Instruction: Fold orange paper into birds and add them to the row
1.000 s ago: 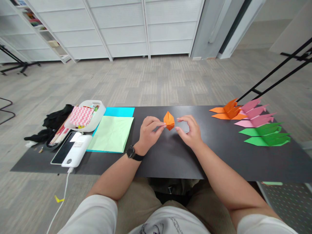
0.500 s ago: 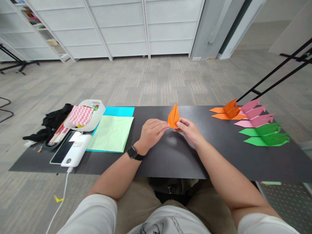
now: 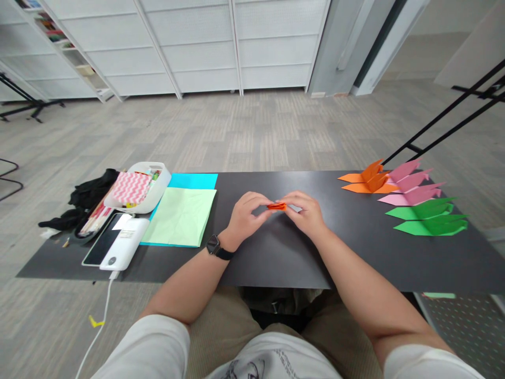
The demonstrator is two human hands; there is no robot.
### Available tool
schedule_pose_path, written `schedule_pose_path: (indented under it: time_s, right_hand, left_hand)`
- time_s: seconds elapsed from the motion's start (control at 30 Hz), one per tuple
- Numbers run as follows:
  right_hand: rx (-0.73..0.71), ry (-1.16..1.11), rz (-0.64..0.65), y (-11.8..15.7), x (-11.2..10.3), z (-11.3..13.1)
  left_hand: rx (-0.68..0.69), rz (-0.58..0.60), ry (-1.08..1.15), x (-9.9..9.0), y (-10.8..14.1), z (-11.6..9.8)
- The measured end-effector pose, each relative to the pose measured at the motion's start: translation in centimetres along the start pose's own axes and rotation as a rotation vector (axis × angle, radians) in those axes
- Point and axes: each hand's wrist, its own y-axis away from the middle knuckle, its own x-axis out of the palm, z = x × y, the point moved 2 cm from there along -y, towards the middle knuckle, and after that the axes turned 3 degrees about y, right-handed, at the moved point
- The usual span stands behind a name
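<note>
A small folded orange origami paper [image 3: 277, 206] is held edge-on above the dark table, so only its thin layered edge shows. My left hand [image 3: 248, 217], with a black watch on its wrist, pinches the paper's left end between thumb and fingers. From the other side my right hand [image 3: 305, 215] pinches the right end. The fingertips of both hands nearly meet over the paper.
At the right stand finished paper cranes: orange [image 3: 371, 180], pink [image 3: 414, 192] and green [image 3: 430, 218]. Light green sheets [image 3: 181, 216] lie over blue paper at left, beside a white basket [image 3: 160, 184], a phone [image 3: 98, 242] and a power bank [image 3: 125, 245].
The orange paper has tipped from upright, with its pointed face showing, to edge-on. My right fingers have come over its top, and my left fingers have spread from the thumb.
</note>
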Motion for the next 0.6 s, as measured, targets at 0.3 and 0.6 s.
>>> schedule_pose_path:
  time_s: [0.3, 0.6]
  right_hand:
    - [0.031, -0.002, 0.034, -0.3, -0.2, 0.9]
    - [0.184, -0.02, 0.056, -0.3, -0.2, 0.0]
  left_hand:
    - [-0.058, -0.027, 0.001, 0.3, 0.2, 1.1]
    - [-0.148, 0.039, 0.004, 0.4, 0.0, 0.4]
